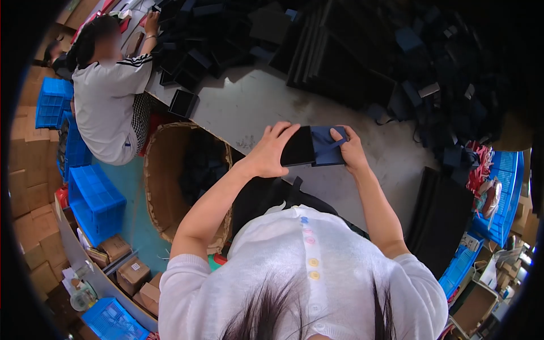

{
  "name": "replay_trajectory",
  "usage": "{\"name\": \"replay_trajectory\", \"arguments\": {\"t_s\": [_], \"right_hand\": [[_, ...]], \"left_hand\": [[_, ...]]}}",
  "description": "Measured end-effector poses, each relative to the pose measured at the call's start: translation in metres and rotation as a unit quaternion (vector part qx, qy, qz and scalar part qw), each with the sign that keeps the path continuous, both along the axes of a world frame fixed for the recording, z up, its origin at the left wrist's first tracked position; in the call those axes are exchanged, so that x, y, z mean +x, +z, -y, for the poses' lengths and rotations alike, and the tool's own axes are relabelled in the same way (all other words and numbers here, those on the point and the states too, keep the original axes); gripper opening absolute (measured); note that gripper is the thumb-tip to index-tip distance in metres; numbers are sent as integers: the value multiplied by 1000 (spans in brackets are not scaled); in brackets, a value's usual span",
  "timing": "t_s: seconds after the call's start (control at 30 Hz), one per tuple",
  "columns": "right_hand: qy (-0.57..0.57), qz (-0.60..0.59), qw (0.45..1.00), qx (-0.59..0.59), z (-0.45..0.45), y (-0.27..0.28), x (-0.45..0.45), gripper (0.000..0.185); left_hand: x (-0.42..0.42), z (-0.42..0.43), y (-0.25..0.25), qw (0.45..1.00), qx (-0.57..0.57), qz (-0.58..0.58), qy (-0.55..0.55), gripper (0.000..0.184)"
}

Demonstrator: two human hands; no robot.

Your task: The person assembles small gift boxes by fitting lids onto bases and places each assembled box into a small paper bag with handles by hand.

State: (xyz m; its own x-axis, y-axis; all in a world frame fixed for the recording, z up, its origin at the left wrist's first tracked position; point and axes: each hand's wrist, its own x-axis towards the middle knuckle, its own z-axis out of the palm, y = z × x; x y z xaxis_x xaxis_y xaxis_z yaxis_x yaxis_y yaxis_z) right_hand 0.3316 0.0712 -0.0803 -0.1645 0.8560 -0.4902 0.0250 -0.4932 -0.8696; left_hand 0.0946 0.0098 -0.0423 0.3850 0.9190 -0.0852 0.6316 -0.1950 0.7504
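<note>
Black-and-blue box [312,148] looks light, fairly stiff, best held by its 2 outer ends. Left hand [268,152] has fingers gripping the black end; right hand [354,152] grips the blue.

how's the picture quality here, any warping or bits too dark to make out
Head view: strong fisheye warp, with black corners and the blue crate at the right edge bowed; head view: the pile at upper right sinks into shadow, single pieces hard to tell apart; head view: the left hand and right hand look reasonably clear against the pale table.
</note>
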Motion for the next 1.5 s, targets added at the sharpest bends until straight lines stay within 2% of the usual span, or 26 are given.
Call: {"name": "replay_trajectory", "arguments": {"t_s": [0.07, 0.2, 0.27, 0.3, 0.33, 0.37, 0.4, 0.43, 0.5, 0.53, 0.57, 0.6, 0.67, 0.73, 0.8, 0.87, 1.0, 1.07, 1.13, 1.17, 1.23, 1.3, 1.4, 1.43, 1.47, 1.5], "right_hand": [[13, 18, 1000, 13, 5, -1, 2, 32], [84, 29, 995, 52, 13, -2, -4, 33], [85, 96, 985, 115, 38, -6, -32, 41], [103, 69, 985, 119, 43, -2, -39, 48], [123, 41, 983, 126, 42, 1, -38, 57], [230, -12, 965, 128, 42, 4, -27, 60], [336, -67, 932, 122, 43, 6, -13, 65], [326, -64, 935, 125, 32, 4, 7, 65], [360, 260, 832, 332, -17, -9, 65, 75], [227, 408, 826, 316, -39, -26, 92, 71], [193, 555, 752, 298, -62, -25, 112, 70], [195, 579, 727, 313, -89, -40, 132, 78], [202, 549, 725, 362, -119, -59, 140, 85], [281, 650, 602, 369, -139, -70, 131, 90], [324, 669, 569, 353, -144, -70, 125, 95], [353, 680, 587, 263, -128, -39, 117, 97], [367, 684, 584, 239, -98, -39, 122, 100], [459, 593, 660, 43, -76, -10, 115, 103], [332, 215, 917, 47, -41, -7, 119, 103], [346, 213, 913, 43, -23, 4, 107, 103], [332, 158, 917, 153, -2, 44, 66, 99], [344, 152, 905, 201, 13, 57, 37, 99], [347, 184, 878, 273, 14, 72, 20, 95], [344, 96, 904, 233, 4, 74, 22, 89], [337, 9, 922, 187, -3, 76, 21, 82], [270, 46, 938, 212, -4, 76, 14, 67]], "left_hand": [[4, 5, -4, 999, -5, -16, -29, 99], [18, 15, -13, 993, -18, 118, -10, 98], [45, 15, -30, 922, 6, 349, 167, 83], [56, 14, -24, 929, 22, 271, 250, 67], [54, 16, -38, 914, 14, 297, 276, 54], [39, 19, -28, 944, 24, 213, 252, 45], [24, 27, -19, 935, -13, 239, 261, 40], [1, 39, -18, 945, -27, 183, 270, 42], [-64, 64, -16, 976, -20, -2, 215, 46], [-98, 83, -30, 964, 5, -136, 230, 50], [-118, 106, -41, 910, 24, -308, 278, 53], [-122, 110, -33, 893, 7, -318, 319, 50], [-119, 97, -28, 938, -21, -171, 302, 48], [-94, 83, -26, 957, -49, -121, 258, 48], [-71, 76, -22, 965, -62, -113, 227, 48], [-58, 73, -27, 969, -94, -71, 217, 48], [-29, 64, -36, 980, -119, -68, 145, 49], [-15, 58, -40, 989, -120, -30, 87, 46], [4, 50, -37, 964, -241, 102, 43, 52], [17, 47, -31, 935, -314, 158, 38, 63], [46, 42, -27, 938, -255, 232, 46, 94], [69, 31, -29, 854, -244, 454, 72, 104], [64, 19, -1, 811, -233, 517, 145, 105], [63, 20, -2, 796, -223, 538, 167, 102], [61, 22, -8, 793, -219, 542, 171, 102], [60, 26, -17, 881, -106, 422, 189, 106]]}}
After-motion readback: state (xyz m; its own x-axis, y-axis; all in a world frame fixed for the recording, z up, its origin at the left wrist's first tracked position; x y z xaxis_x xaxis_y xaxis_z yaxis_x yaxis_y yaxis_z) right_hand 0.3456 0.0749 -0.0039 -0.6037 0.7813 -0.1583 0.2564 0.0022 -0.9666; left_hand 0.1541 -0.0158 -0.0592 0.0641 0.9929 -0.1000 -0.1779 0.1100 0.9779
